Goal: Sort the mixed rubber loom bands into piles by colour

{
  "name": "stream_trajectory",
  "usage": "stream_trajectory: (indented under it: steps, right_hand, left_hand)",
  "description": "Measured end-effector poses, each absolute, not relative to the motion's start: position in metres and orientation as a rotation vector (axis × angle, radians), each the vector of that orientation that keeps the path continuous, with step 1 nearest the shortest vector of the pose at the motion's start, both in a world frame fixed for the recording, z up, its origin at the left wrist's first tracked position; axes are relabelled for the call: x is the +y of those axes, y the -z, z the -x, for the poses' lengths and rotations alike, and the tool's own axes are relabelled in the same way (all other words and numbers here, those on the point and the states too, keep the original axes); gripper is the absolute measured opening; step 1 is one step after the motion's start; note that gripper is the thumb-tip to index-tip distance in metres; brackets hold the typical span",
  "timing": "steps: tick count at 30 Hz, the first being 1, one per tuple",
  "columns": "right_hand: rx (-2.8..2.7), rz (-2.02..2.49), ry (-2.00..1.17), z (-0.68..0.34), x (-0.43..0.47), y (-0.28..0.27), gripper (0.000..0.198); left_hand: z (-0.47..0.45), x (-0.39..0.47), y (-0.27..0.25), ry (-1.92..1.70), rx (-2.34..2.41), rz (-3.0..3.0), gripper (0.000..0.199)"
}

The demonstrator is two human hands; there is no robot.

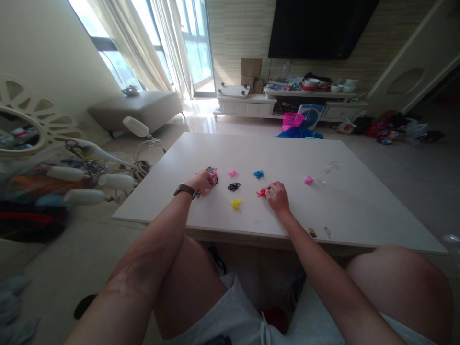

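My left hand, with a dark watch at the wrist, reaches into a pile of mixed small coloured pieces. Its fingers are bent together, and what they pinch is hidden. At a small red pile my right hand has its fingertips drawn together, touching the pieces; whether one is between them is too small to see. Between the hands lie sorted piles: pink, black, yellow and blue. The pieces look thin and plastic, their exact kind unclear.
The white table carries a round pink object, a clear plastic container and a small yellow figure sticker on the right. A white lamp with several arms stands left of it. My knees are against the front edge.
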State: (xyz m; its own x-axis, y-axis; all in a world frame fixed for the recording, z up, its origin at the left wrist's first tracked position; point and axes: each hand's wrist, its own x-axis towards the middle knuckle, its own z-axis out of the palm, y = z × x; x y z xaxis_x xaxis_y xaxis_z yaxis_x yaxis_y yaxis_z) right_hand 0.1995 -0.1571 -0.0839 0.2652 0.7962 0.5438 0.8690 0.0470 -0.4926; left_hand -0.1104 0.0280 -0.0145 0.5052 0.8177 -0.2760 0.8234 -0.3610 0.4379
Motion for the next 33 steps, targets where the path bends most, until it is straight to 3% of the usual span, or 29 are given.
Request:
stream_trajectory:
  steps: [9,24,28,33]
  right_hand:
    - [-1.526,1.73,0.108,-0.201,-0.156,0.086,0.014]
    - [-1.534,1.725,0.111,-0.2,-0.157,0.084,0.013]
    - [-1.554,1.695,0.136,-0.198,-0.159,0.08,0.014]
    - [-1.725,1.624,0.119,-0.19,-0.168,0.073,0.013]
  left_hand:
    - [0.109,0.026,0.018,-0.085,1.322,-2.153,0.015]
    - [0.109,0.025,0.013,0.019,1.273,-2.174,0.024]
    - [0.105,0.017,0.006,-0.094,1.147,-2.143,0.019]
    - [0.083,-0.008,-0.008,-0.168,0.863,-2.025,0.029]
